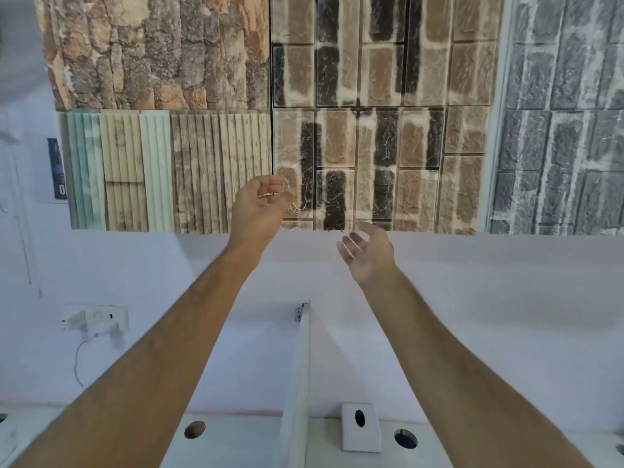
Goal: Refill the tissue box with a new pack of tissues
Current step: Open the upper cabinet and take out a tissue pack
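I see two bare arms raised toward the wall. My left hand (261, 202) is loosely curled, grasping nothing I can make out; my right hand (366, 253) is spread, empty. One white tissue box (360, 427) with an oval slot stands on the desk (236, 444) below, right of one upright divider (299, 383). Three round desk holes (195, 429) show fully.

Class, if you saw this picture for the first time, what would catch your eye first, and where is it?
Two bare arms reach up the middle, left hand loosely curled, right hand open, both empty. Behind them, brick and bark wall panels fill the top. A white tissue box sits low, right of a divider.
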